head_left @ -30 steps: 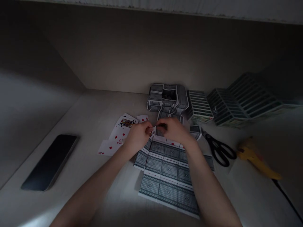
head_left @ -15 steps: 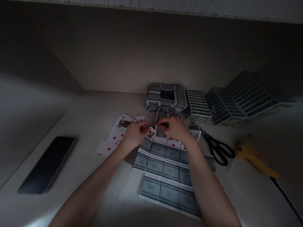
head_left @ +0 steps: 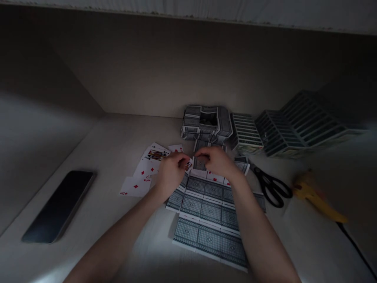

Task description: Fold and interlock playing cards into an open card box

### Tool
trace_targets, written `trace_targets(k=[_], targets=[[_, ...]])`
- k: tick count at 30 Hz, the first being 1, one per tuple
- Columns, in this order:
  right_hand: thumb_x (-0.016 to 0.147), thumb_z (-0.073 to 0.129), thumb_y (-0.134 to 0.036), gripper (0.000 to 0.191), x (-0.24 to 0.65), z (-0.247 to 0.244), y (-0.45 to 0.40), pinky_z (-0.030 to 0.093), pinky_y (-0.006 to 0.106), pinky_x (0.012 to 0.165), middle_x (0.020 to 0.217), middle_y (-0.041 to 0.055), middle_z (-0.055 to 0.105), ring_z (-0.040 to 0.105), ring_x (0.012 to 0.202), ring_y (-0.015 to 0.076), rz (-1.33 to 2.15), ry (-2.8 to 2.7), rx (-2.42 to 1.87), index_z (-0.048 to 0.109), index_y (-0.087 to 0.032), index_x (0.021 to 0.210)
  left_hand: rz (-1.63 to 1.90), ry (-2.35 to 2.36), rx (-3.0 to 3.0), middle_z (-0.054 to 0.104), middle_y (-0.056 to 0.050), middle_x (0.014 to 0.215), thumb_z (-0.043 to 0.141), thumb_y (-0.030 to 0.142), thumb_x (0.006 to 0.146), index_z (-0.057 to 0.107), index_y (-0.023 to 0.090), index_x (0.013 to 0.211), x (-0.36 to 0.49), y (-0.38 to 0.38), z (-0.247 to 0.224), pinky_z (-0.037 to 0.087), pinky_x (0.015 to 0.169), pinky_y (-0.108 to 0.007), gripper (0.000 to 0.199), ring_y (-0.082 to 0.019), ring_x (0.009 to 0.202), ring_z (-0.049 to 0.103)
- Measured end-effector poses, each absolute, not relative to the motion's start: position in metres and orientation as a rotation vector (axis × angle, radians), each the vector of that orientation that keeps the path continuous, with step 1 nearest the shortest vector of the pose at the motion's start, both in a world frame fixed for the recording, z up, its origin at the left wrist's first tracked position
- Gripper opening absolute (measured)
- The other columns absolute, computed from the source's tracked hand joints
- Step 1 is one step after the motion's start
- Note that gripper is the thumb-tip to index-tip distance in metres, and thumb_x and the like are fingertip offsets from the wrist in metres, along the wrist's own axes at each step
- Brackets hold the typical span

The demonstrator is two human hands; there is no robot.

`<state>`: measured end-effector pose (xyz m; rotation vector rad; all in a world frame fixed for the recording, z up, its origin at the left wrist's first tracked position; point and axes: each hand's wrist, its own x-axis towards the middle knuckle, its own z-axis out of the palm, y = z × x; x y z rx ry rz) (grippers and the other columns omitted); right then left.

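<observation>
My left hand (head_left: 173,169) is closed at the upper left corner of a panel of joined playing cards (head_left: 210,212), its fingertips near a small face card (head_left: 189,165). Whatever its fingers pinch is too small to make out. My right hand (head_left: 216,159) bends over a patterned card piece (head_left: 200,163) at the panel's top edge, thumb and fingers closed around its upper part. Most of the panel lies pattern side up in rows, with a strip of red-marked faces (head_left: 215,177) below my right hand. Loose face-up cards (head_left: 147,167) lie left of my left hand.
A phone (head_left: 59,206) lies at the left. Behind the hands stands a hollow card structure (head_left: 206,122), with slatted card stacks (head_left: 247,131) to its right. Black scissors (head_left: 272,186) and a yellow glue gun (head_left: 319,196) with a cord lie at the right.
My left hand has turned and closed its fingers, moving slightly right toward the panel's corner. My right hand has shifted slightly left and down. The panel has moved a little left.
</observation>
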<state>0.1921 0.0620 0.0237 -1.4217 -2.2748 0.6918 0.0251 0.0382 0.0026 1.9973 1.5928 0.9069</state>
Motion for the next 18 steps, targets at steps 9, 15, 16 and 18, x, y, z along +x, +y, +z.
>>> trace_targets(k=[9,15,16,18], targets=[[0.065,0.046,-0.002,0.034,0.189,0.022,0.061,0.041,0.021,0.065,0.081,0.0016,0.069,0.061,0.075,0.0139,0.719,-2.287,-1.358,0.068,-0.018,0.085,0.956,1.568,1.827,0.067,0.0,0.076,0.052,0.018,0.072,0.064,0.019,0.074,0.025,0.04,-0.002,0.045,0.065,-0.023,0.013,-0.013,0.071,0.06],[0.065,0.047,-0.001,0.033,0.187,0.023,0.062,0.04,0.021,0.065,0.082,0.0012,0.069,0.061,0.075,0.0135,0.746,-2.279,-1.342,0.068,-0.018,0.084,1.062,1.407,1.678,0.06,0.001,0.068,0.056,0.022,0.067,0.054,0.017,0.074,0.023,0.048,-0.009,0.044,0.059,-0.021,0.009,-0.011,0.063,0.058],[0.065,0.047,-0.001,0.033,0.187,0.023,0.062,0.04,0.021,0.065,0.081,0.0012,0.069,0.061,0.074,0.0135,0.747,-2.283,-1.344,0.068,-0.019,0.084,1.056,1.386,1.681,0.058,0.002,0.066,0.056,0.022,0.067,0.051,0.017,0.072,0.022,0.048,-0.009,0.043,0.059,-0.021,0.009,-0.011,0.062,0.058],[0.065,0.047,-0.001,0.033,0.186,0.023,0.062,0.04,0.021,0.064,0.08,0.0011,0.069,0.06,0.073,0.0135,0.744,-2.293,-1.354,0.068,-0.019,0.083,1.019,1.372,1.694,0.056,0.003,0.064,0.055,0.021,0.067,0.047,0.018,0.07,0.021,0.049,-0.007,0.042,0.059,-0.02,0.009,-0.01,0.062,0.056]])
